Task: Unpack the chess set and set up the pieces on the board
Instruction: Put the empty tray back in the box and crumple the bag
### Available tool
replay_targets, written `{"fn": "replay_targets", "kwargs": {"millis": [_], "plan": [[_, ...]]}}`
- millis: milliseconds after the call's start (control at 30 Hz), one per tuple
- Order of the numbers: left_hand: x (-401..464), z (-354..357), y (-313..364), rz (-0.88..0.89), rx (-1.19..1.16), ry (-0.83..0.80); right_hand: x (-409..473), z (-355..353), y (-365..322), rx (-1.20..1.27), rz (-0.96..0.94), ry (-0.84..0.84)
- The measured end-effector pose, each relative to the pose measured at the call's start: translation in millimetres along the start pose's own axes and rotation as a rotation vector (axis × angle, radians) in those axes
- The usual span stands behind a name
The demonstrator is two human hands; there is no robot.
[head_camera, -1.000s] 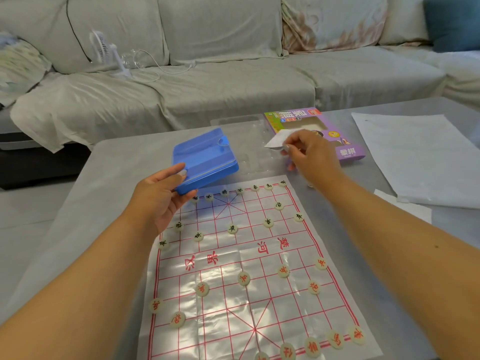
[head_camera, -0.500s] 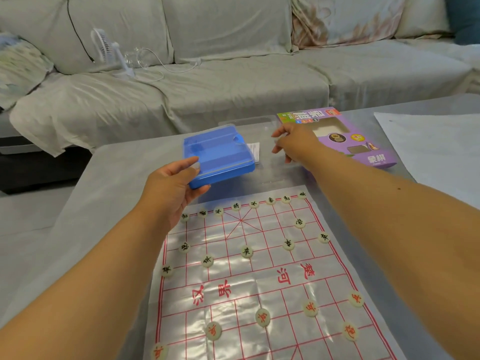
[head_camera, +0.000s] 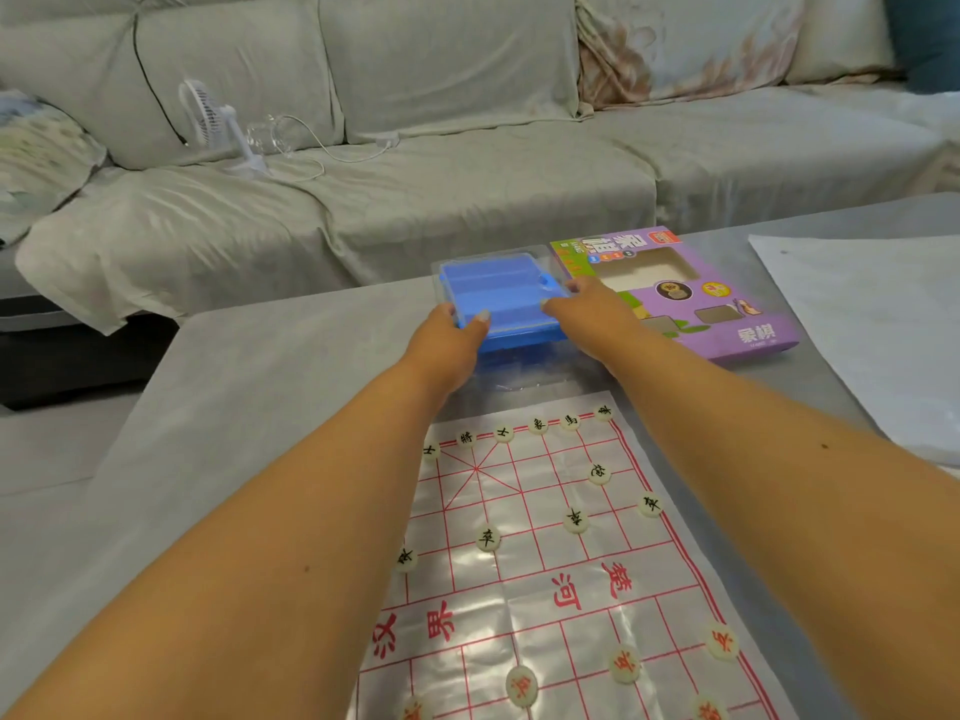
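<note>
A blue plastic case [head_camera: 501,296] sits in a clear plastic tray [head_camera: 519,379] at the table's far side. My left hand [head_camera: 449,337] grips the case's left edge, thumb on top. My right hand [head_camera: 587,314] grips its right edge. Nearer to me lies the plastic-film chess board [head_camera: 550,579] with red grid lines. Several round cream pieces stand on it: black-lettered ones [head_camera: 575,520] on the far half, red-lettered ones [head_camera: 625,664] on the near half.
A purple cardboard chess box [head_camera: 727,293] lies just right of the case. White paper sheets [head_camera: 872,324] cover the table's right side. Behind the grey table [head_camera: 249,387] stands a covered sofa [head_camera: 467,189] with a small white fan [head_camera: 218,127] and cable.
My left hand carried the blue case from above the board to the far tray. My right hand let go of a small paper and took hold of the case's right edge.
</note>
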State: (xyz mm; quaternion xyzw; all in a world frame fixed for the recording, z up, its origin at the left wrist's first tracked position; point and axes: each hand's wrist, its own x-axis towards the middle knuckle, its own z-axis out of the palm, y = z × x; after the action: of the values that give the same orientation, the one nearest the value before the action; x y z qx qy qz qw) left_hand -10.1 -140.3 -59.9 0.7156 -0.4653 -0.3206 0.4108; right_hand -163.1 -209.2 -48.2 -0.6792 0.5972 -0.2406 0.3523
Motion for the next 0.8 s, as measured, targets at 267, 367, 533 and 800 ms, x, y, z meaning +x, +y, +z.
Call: {"fn": "replay_targets", "kwargs": {"millis": [267,367,533,800], "plan": [[18.3,10.6,-10.7,0.049,0.511,0.032,6.5,10.1,6.9,-0.376,-0.081,-0.017],[23.1,9.9,-16.5,0.107,0.571,0.032,13.1,13.7,10.3,-0.547,-0.127,-0.015],[23.6,13.3,-25.7,0.142,0.695,-0.008,17.5,18.9,11.8,-0.778,-0.146,-0.043],[22.8,2.6,-27.8,0.138,0.716,-0.037,12.4,20.8,-1.9,-0.888,-0.136,-0.088]]}}
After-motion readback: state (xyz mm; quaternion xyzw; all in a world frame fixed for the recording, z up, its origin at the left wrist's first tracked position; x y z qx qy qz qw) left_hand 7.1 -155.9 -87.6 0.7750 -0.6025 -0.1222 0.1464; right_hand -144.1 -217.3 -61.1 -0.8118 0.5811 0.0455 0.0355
